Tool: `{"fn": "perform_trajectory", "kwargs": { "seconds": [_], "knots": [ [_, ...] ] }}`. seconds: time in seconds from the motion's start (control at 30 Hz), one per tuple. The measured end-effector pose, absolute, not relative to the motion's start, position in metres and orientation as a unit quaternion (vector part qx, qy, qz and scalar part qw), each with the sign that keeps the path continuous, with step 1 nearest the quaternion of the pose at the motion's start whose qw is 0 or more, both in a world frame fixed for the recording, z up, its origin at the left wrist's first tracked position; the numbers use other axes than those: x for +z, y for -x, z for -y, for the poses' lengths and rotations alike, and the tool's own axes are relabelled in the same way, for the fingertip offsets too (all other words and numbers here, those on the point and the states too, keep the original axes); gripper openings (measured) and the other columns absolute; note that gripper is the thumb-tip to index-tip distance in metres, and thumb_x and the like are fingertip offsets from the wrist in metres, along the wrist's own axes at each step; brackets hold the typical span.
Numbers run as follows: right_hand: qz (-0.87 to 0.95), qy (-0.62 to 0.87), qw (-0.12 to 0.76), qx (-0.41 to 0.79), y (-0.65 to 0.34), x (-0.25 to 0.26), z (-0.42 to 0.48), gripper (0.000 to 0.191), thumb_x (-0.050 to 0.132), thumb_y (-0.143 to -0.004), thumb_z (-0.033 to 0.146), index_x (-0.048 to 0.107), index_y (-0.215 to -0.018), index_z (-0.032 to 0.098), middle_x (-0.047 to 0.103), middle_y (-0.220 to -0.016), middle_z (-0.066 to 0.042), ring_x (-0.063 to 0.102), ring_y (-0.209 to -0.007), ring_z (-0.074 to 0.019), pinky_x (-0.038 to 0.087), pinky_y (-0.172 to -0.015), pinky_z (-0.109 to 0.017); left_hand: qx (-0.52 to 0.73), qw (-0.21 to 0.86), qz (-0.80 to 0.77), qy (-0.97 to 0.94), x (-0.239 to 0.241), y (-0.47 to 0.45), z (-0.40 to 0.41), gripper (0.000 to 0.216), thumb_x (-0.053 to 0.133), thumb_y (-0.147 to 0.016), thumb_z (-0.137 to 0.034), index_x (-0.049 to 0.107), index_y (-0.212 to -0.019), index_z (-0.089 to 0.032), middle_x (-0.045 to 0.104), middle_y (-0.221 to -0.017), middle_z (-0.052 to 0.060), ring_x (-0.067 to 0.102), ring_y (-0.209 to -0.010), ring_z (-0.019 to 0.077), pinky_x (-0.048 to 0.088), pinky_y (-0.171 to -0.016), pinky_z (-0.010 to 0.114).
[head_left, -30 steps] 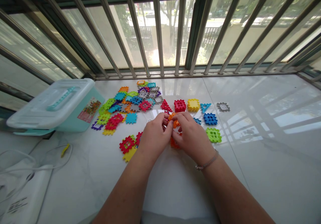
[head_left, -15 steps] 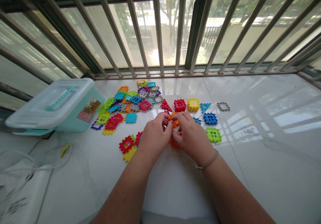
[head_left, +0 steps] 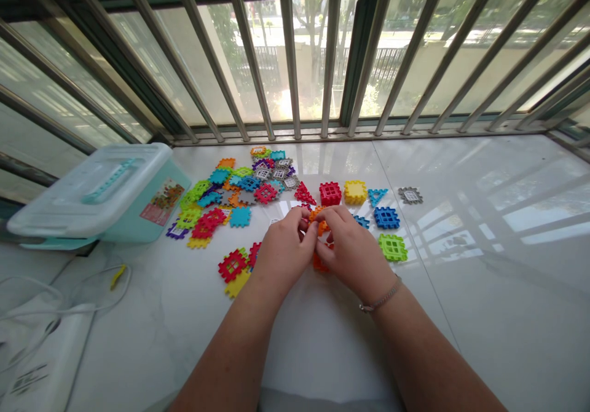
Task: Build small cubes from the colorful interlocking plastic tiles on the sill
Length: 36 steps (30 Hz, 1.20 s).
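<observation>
- Two things down at far left: a white power strip [head_left: 48,363] with a thin white cable [head_left: 32,295] looping beside it, and a small yellow clip [head_left: 117,277] on that cable.
- Next along, a teal plastic storage box [head_left: 161,215] sits tilted in my view, with a clear pale lid [head_left: 87,194] and a teal handle [head_left: 108,180] on top.
- Right beside that box, a big jumbled heap of multicoloured plastic waffle-grid tiles [head_left: 230,197] lies across the white marble sill [head_left: 483,264].
- Nearer me, a red square plastic tile [head_left: 233,264] overlaps a yellow plastic tile [head_left: 237,284], just off my left hand.
- My left hand [head_left: 288,255] is closed, fingers curled and pinching the orange plastic tiles [head_left: 318,230], which sit between my hands, partly hidden.
- My right hand [head_left: 354,252] is closed on those same tiles from the other side, with a thin beaded bracelet [head_left: 380,302] on the wrist.
- Out past my knuckles, there's a red square tile [head_left: 330,194], then a yellow square tile [head_left: 355,192], and a blue triangular frame [head_left: 377,197].
- Further right, a blue square tile [head_left: 386,217], a lime-green square tile [head_left: 393,247], and a grey square tile [head_left: 410,195] lie well apart from the heap.
</observation>
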State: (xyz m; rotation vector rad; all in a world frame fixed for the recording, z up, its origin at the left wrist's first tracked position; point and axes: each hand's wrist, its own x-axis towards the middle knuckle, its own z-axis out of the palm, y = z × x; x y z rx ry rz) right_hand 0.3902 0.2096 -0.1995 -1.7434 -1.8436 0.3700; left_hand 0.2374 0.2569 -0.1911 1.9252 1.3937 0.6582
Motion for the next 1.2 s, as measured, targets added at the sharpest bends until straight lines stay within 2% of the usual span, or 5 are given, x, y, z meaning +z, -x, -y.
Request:
{"fn": "perform_trajectory", "kwargs": {
  "seconds": [0.4,1.2],
  "knots": [
    [0.691,0.655,0.277,0.132,-0.3907,-0.2010,-0.2092,0.024,0.068,-0.096,0.019,0.064,-0.119,0.023,0.068,-0.129,-0.010,0.072,-0.081,-0.0199,0.057,-0.073,-0.033,0.249,0.331,-0.534,-0.737,-0.1898,-0.2383,-0.2571,0.012,0.065,-0.099,-0.034,0.071,-0.107,-0.026,0.079,-0.088,0.002,0.073,-0.076,0.0205,0.047,-0.067,0.029],
    [0.694,0.652,0.275,0.137,-0.3902,-0.2008,-0.2101,0.021,0.065,-0.098,0.018,0.063,-0.119,0.021,0.067,-0.130,-0.010,0.071,-0.082,-0.0200,0.058,-0.078,-0.036,0.246,0.337,-0.536,-0.734,-0.1919,-0.2371,-0.2576,0.015,0.063,-0.100,-0.034,0.071,-0.109,-0.026,0.079,-0.090,0.001,0.071,-0.079,0.0209,0.044,-0.070,0.031]
  ]
}}
